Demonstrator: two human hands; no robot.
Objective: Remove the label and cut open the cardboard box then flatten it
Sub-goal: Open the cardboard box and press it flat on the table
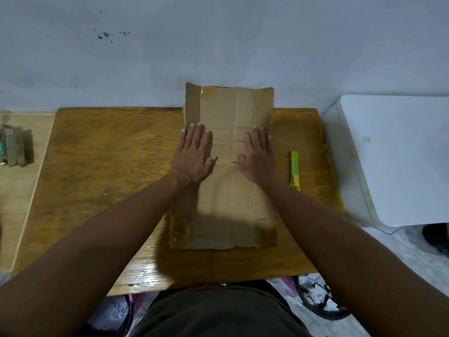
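The brown cardboard box lies flattened on the wooden table, its far end tilted up against the wall. Shiny tape remains at its near left corner and far top edge. My left hand rests palm down on the left side of the cardboard, fingers spread. My right hand lies palm down on the right side. Neither hand holds anything. A yellow-green utility knife lies on the table just right of the cardboard.
A white appliance or cabinet stands to the right of the table. At the far left, on a lighter surface, sits a stack of small grey blocks. Bags and a pink basket lie on the floor near my legs.
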